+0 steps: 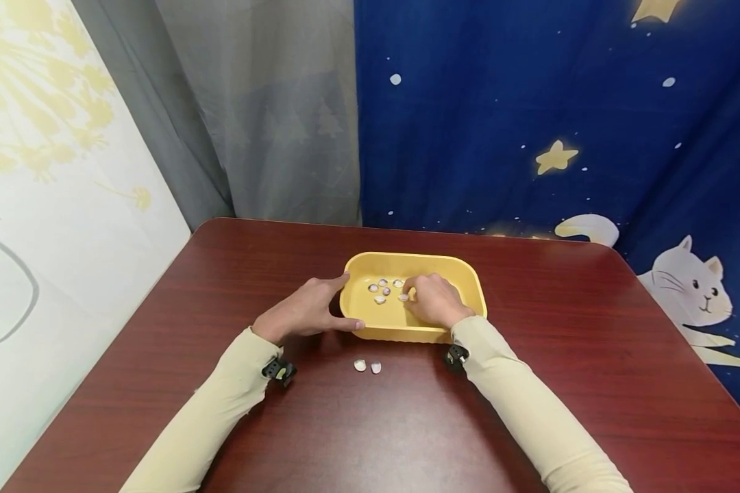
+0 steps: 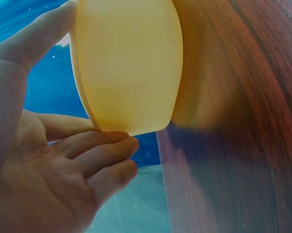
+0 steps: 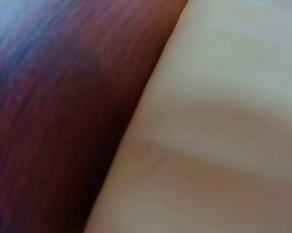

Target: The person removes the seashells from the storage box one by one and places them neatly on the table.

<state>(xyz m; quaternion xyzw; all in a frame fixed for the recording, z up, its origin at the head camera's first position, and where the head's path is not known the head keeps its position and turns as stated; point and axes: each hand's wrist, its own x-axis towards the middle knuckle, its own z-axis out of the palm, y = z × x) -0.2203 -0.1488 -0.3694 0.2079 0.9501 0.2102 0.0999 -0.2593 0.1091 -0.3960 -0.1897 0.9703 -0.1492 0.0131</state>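
A yellow plastic tray stands on the table, with several small whitish and purplish shells lying in it. At its left end, my left hand holds the tray between a spread thumb and fingers; in the left wrist view, the thumb and fingers touch the rim of the tray. My right hand reaches inside, fingers bent down, pinching a small pale shell at the tray floor. The right wrist view shows only the sleeve and tabletop; that hand is hidden there.
Two loose shells, one whitish and one purplish, lie on the dark red wooden table in front of the tray. A grey curtain and a blue starry curtain hang behind the table's far edge.
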